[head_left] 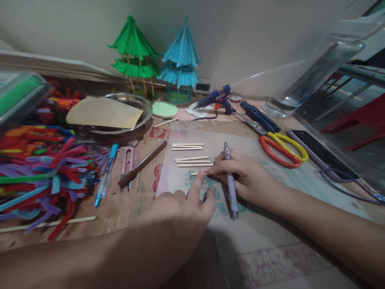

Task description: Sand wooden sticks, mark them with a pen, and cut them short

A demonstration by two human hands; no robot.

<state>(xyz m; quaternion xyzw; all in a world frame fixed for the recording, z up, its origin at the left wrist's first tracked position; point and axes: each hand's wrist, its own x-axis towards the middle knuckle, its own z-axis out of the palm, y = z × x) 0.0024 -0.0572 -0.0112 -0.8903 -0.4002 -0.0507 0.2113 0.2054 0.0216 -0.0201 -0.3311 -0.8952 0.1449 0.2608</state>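
On the grey sheet lies a short thin wooden stick (194,174). My left hand (183,204) reaches in with its index finger stretched out, the fingertip on this stick; the thumb stands apart and the other fingers are curled. My right hand (243,172) holds a pale purple patterned pen (231,188), which slants down across the fingers. The right fingertips are at the stick's right end, which they partly hide. Just beyond lie two small groups of similar sticks, a nearer group (195,161) and a farther group (188,147).
Pipe cleaners (54,176) are heaped at left, beside a blue pen (106,174), pink compass (128,164) and brown marker (142,163). Behind stand green (132,48) and blue (180,52) pagoda models and a glue gun (218,99). Scissors (279,150) and a phone (323,154) lie right.
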